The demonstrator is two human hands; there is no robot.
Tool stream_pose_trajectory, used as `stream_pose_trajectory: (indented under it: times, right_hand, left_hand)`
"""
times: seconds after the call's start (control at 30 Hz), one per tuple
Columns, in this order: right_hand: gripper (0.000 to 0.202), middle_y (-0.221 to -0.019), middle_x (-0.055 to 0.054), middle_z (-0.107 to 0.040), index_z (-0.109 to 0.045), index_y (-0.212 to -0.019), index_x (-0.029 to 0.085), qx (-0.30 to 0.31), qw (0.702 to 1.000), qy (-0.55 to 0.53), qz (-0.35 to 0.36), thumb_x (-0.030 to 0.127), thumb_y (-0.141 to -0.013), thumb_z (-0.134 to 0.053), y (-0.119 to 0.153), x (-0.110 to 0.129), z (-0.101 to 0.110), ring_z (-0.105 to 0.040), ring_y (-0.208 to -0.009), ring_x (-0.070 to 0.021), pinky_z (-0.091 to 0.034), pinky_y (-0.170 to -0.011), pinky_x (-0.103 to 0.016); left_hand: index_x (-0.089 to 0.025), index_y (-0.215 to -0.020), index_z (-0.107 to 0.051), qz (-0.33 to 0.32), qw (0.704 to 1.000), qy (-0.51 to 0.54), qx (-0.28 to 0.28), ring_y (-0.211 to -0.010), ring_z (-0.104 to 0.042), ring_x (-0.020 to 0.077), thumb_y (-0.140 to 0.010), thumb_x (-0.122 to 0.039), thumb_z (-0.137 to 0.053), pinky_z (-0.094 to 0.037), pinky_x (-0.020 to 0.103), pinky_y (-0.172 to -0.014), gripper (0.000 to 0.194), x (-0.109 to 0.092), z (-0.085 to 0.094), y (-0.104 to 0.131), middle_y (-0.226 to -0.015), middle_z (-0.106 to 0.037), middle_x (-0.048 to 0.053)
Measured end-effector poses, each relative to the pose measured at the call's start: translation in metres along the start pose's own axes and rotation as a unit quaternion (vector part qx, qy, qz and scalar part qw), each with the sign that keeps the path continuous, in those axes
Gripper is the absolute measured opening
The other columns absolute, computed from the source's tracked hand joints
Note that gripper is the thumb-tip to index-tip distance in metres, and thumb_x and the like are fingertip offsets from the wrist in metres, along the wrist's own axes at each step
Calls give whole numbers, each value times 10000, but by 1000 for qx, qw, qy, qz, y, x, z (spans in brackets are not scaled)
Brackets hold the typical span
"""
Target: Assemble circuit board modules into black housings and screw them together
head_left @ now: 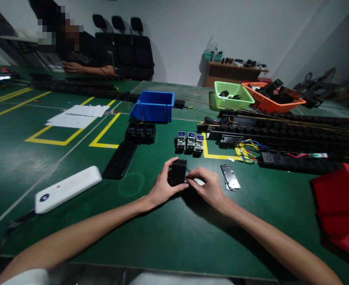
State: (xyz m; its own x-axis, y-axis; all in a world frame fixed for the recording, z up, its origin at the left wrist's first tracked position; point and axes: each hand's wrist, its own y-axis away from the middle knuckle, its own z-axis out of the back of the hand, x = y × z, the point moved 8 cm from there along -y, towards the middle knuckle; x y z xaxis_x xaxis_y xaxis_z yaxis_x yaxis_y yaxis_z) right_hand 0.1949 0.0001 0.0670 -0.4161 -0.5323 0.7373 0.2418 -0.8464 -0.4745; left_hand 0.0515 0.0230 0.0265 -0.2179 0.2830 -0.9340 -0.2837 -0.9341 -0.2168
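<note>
"Our green table [192, 245] spreads before a pale wall [180, 35]. Clock centred on the black case [178, 170], what lies where?"

"At nine, a white device [68, 190] and a dark slab [119, 160], probably placed to leave us elbow room."

"And our hands?"

"Our left hand [162, 188] grasps the case between both hands, seemingly steadying it with its right edge exposed. Toward one, three circuit modules [190, 143] sit close together, perhaps for easy reach. Our right hand [208, 184] pinches at that edge; on what, we can't tell. Thin plates [230, 177] lie at three."
</note>
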Motion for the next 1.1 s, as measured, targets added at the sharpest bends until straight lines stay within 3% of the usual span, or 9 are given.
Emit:
stream_pose_trajectory:
  times: [0.47,0.63,0.73,0.87,1.0,1.1]
  right_hand:
    - [89,-820,-48,-710,-682,-899,183,7,1000,24,-13,251,-856,-643,-1,-2,-1,-661,-726,-160,-533,-695,-278]
    - [155,-907,-56,-701,-656,-992,189,27,999,21,-29,282,-873,-621,-1,-7,2,-666,-775,-164,-540,-716,-291]
    - [177,-959,-71,-673,-628,-1045,191,58,993,95,-25,262,-887,-589,2,-12,10,-636,-833,-182,-522,-752,-322]
    - [289,-1047,-121,-636,-616,-1084,176,113,958,264,-16,301,-826,-647,15,-25,21,-560,-985,-269,-477,-830,-400]
    - [277,-1027,-133,-627,-628,-1058,167,117,919,374,-42,340,-842,-617,31,-38,33,-540,-936,-276,-439,-782,-395]
    - [185,-937,-107,-637,-644,-987,181,118,908,399,-48,309,-878,-566,35,-41,35,-548,-868,-256,-411,-738,-372]
  left_hand:
    - [-283,-1385,-295,12,1000,20,-3,-1094,-579,236,-685,-364,-775,-474,401,-957,853,4,0,-2,-1281,-507,80]
    - [-281,-1382,-300,13,1000,22,-14,-1125,-553,240,-701,-384,-760,-457,405,-976,828,7,2,-2,-1274,-511,77]
    - [-271,-1380,-302,12,1000,16,-21,-1144,-538,247,-700,-398,-757,-437,419,-999,828,8,3,-3,-1269,-510,81]
    - [-253,-1400,-268,22,999,12,-24,-1170,-523,247,-744,-413,-710,-404,426,-1035,807,8,5,-4,-1286,-498,87]
    - [-242,-1442,-185,22,999,8,-27,-1187,-503,245,-803,-401,-642,-355,455,-1072,802,6,8,-4,-1293,-485,91]
    - [-248,-1454,-152,21,999,10,-25,-1135,-524,239,-811,-383,-628,-384,454,-1038,812,5,9,-4,-1254,-496,88]
